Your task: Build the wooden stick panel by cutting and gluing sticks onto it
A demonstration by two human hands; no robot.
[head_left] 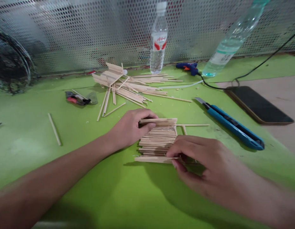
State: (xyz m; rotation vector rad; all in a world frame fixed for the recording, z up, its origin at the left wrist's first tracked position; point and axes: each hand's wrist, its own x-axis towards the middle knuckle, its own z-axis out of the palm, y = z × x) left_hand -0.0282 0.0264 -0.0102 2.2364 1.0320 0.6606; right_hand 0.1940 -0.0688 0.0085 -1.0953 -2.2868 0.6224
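Observation:
A small panel of parallel wooden sticks (158,136) with raised edges lies on the green table (128,194). My left hand (133,128) grips its far raised edge at the left end, fingers behind and thumb in front. At the near right corner, my right hand (202,162) pinches the near raised edge between thumb and fingertips. Thin sticks (195,125) stick out beyond the panel's right side. Part of the near right corner is hidden behind my right hand.
Behind lie a heap of loose sticks (133,90), pliers (77,99), a glue gun (189,67) and two bottles, one clear (158,41), one greenish (227,47). At right are a blue cutter (235,125), blade out, and a phone (258,105). One stick (54,128) lies left.

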